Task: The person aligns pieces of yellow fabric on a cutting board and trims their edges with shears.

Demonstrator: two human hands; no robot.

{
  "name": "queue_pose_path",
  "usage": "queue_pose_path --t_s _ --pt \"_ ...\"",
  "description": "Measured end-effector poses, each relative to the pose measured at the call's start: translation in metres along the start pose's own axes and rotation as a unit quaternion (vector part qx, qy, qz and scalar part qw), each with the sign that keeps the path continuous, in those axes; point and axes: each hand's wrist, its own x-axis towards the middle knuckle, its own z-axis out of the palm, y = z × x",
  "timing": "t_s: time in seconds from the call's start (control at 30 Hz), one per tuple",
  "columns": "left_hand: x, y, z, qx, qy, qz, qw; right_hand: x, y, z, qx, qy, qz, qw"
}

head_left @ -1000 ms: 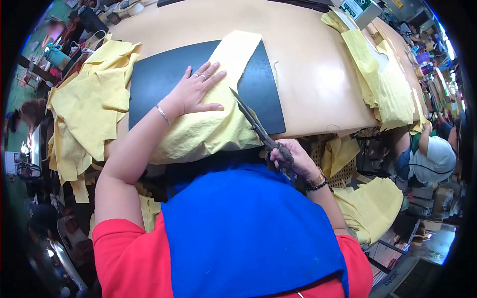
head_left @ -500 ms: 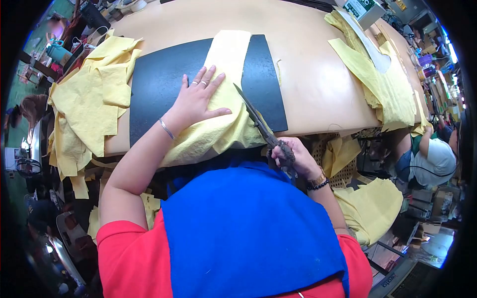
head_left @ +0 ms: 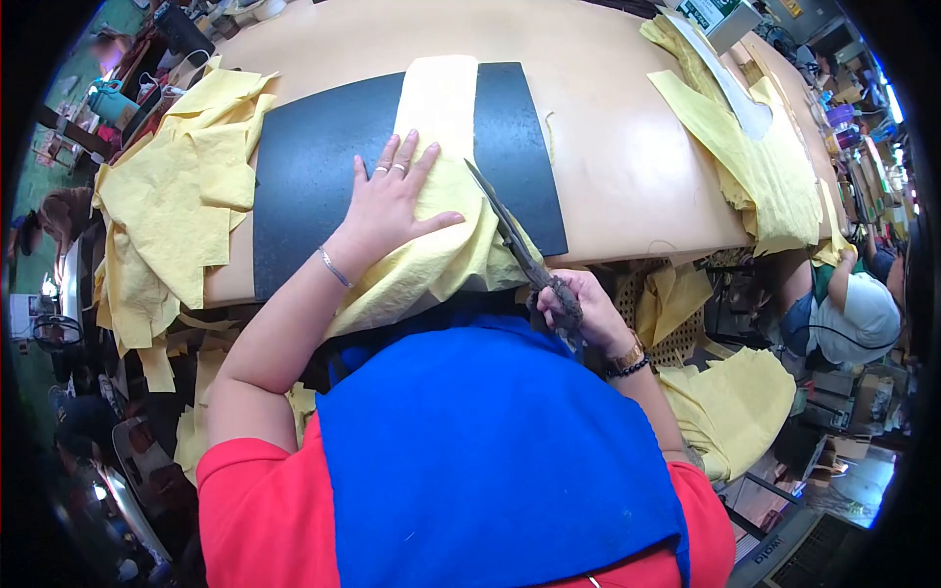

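A long piece of yellow fabric (head_left: 438,93) lies over a black mat (head_left: 319,157) and hangs in folds past the table's near edge. My left hand (head_left: 392,201) rests flat on the fabric with its fingers spread. In my right hand (head_left: 586,309) are large dark scissors (head_left: 521,253), their handles wrapped in dark material. The blades point up and away from me along the fabric's right edge, and they look nearly closed. Whether they touch the cloth I cannot tell.
On the tan table (head_left: 627,176), a yellow fabric pile (head_left: 162,206) lies at left and more yellow cloth (head_left: 779,186) at right, under a pale curved piece. A box (head_left: 720,22) stands far right. More cloth (head_left: 730,407) hangs below, right. Another person (head_left: 853,314) sits at right.
The fabric's far end and the black mat have shifted slightly left. My left hand stays flat and has moved slightly with respect to the cloth's edge; my right hand still grips the scissors.
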Motion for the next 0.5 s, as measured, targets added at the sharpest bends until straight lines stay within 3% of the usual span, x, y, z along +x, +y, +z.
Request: queue_pose_path --t_s 0.5 --pt "-0.01 0.032 -0.001 -0.021 -0.005 -0.056 0.998 -0.003 -0.001 0.008 -0.011 0.021 -0.007 1.0"
